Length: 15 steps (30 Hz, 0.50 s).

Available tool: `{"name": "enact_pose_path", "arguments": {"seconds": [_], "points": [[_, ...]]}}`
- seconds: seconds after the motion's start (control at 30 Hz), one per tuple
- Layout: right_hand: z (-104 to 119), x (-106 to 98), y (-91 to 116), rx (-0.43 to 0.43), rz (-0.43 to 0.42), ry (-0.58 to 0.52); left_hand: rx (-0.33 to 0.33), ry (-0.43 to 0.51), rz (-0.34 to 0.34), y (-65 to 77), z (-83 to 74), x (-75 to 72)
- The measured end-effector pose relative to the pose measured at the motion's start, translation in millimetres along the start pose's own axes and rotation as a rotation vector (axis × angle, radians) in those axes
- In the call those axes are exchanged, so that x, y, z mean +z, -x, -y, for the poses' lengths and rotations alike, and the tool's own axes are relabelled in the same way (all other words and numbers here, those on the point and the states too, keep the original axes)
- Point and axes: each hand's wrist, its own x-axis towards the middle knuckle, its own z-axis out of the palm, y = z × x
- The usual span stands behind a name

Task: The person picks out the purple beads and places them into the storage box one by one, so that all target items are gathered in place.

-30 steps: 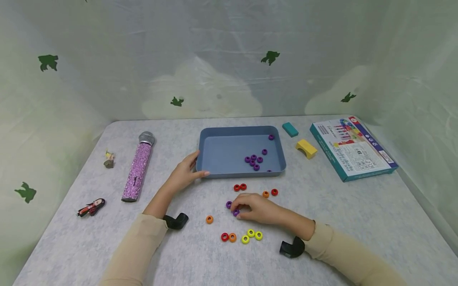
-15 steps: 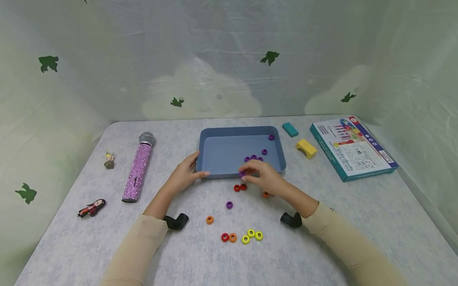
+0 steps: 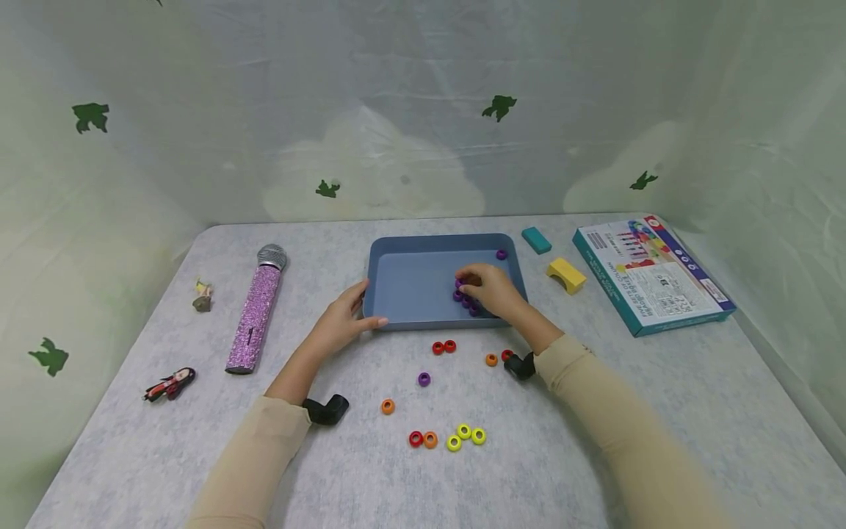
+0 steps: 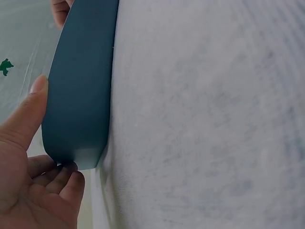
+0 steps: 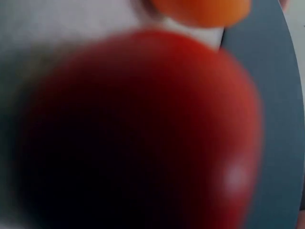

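Note:
At the left front corner of the blue-grey tray (image 3: 411, 283), my left hand (image 3: 338, 320) holds the wall. In the left wrist view its thumb (image 4: 29, 114) lies along the tray wall (image 4: 81, 95) while the fingers bend at the corner. My right hand (image 3: 492, 290) is over the tray's right half, pinching a purple bead (image 3: 459, 283) between thumb and fingertips. Right below are several purple beads (image 3: 457, 296), partly covered by the hand. Another purple bead (image 3: 501, 254) lies near the back right corner. On the table, one purple bead (image 3: 424, 379) stands alone.
Red beads (image 3: 438, 348), orange beads (image 3: 388, 406) and yellow beads (image 3: 464, 431) lie before the tray. A red bead (image 5: 152, 124) fills the right wrist view. Left: a glittery microphone (image 3: 254, 316) and figurines (image 3: 170, 385). Right: a teal block (image 3: 536, 239), yellow arch block (image 3: 565, 275) and box (image 3: 651, 272).
My right hand has picked up a purple bead from the table and carried it forward over the tray's front wall to above the other purple beads. The left hand stays put.

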Motion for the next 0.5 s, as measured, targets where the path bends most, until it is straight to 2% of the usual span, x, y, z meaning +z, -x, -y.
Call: {"name": "enact_pose_path", "arguments": {"seconds": [0.27, 0.4, 0.5], "points": [[-2.4, 0.8, -4.7, 0.069, 0.084, 0.083, 0.012, -0.002, -0.001, -0.4, 1.2, 0.0], [1.0, -1.0, -1.3, 0.045, 0.082, 0.052, 0.017, -0.008, 0.002, -0.5, 1.5, 0.0], [8.7, -3.2, 6.3, -0.025, 0.055, 0.025, 0.016, -0.002, 0.004, -0.5, 1.4, -0.1]]}}
